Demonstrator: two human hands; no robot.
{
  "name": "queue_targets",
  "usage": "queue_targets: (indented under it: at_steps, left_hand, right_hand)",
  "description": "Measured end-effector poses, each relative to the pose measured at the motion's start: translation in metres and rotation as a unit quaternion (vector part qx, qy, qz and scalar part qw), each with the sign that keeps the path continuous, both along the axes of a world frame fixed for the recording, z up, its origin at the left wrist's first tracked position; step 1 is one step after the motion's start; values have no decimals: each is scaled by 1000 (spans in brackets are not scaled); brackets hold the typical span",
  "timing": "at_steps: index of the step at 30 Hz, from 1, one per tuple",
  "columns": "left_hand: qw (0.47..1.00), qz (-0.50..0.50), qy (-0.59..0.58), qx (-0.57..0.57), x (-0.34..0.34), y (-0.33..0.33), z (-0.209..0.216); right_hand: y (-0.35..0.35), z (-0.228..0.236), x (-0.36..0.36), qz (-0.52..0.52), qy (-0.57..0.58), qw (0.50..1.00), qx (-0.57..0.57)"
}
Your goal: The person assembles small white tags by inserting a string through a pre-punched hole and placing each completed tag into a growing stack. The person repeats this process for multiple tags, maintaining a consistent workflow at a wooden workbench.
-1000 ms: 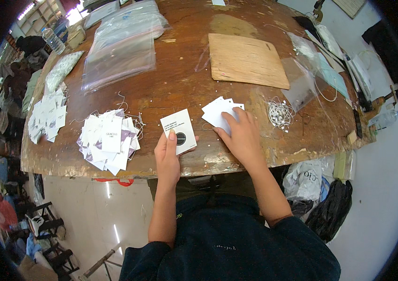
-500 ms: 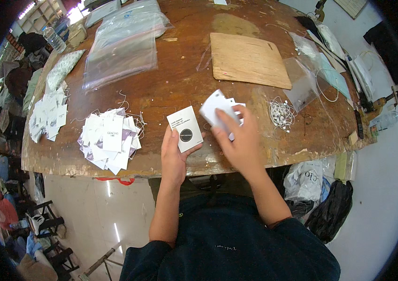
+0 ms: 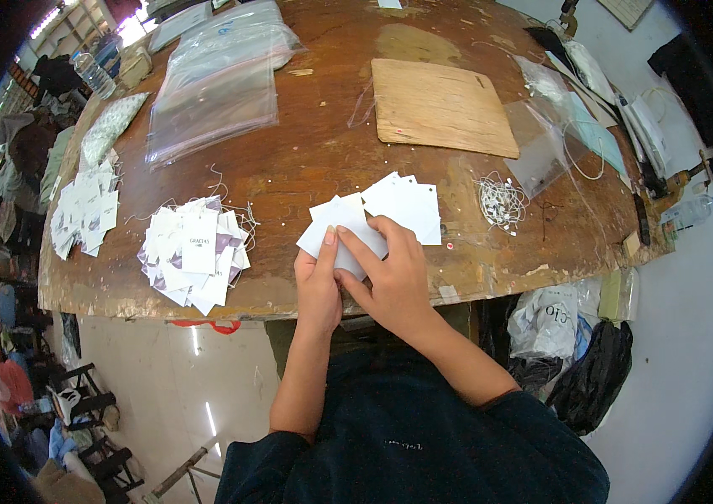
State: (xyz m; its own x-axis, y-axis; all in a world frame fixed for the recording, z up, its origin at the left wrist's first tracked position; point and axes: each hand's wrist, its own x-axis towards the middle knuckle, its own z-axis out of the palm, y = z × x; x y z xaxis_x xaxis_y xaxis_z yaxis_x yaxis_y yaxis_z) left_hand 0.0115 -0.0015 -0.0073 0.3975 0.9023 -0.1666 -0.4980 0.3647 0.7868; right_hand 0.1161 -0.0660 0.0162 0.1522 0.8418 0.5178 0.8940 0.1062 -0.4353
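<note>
My left hand (image 3: 319, 281) grips white paper tags (image 3: 333, 220) from below, its thumb pressed on their face. My right hand (image 3: 387, 273) closes on the same tags from the right, with thumb and fingers along their edge. The tags overlap at different angles; how many there are is hard to tell. Just behind my right hand lie loose white tags (image 3: 411, 206) with small punched holes. To the left is a big pile of printed tags (image 3: 195, 248) with white strings attached. A tangle of white hang-tag strings (image 3: 503, 206) rests to the right.
A thin wooden board (image 3: 445, 105) lies behind the loose tags. Clear plastic bags (image 3: 218, 105) are stacked at the far left. Another heap of tags (image 3: 86, 208) sits near the table's left edge. Bags (image 3: 587, 361) stand on the floor by the right wall.
My right hand has come left and brought a white tag over the one in my left hand, covering its printed face. Loose tags, formerly mostly behind that hand, now show on the table.
</note>
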Motion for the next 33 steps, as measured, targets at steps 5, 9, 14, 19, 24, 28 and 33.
queue_targets:
  at_steps: [5, 9, 14, 19, 24, 28, 33]
  left_hand:
    - [1000, -5, 3, 9, 1, 0, 0]
    - [1000, -18, -11, 9, 1, 2, -3]
    - [1000, -5, 11, 18, 3, 3, -6]
    - [999, -3, 39, 3, 4, 2, -6]
    - [999, -24, 47, 2, 10, -3, -6]
    - [998, -18, 57, 5, 9, -4, -5]
    - [999, -14, 50, 11, 4, -4, -3]
  right_hand:
    - [0, -2, 0, -5, 2, 1000, 16]
    - [-2, -4, 5, 6, 2, 1000, 20]
    - [-14, -5, 50, -7, -15, 998, 60]
    - [-39, -12, 132, -225, -70, 970, -54]
    - [-41, -27, 163, -264, -100, 949, -140]
    - [-39, -17, 178, -202, 83, 976, 3]
    - [-39, 1, 190, -134, 442, 879, 123]
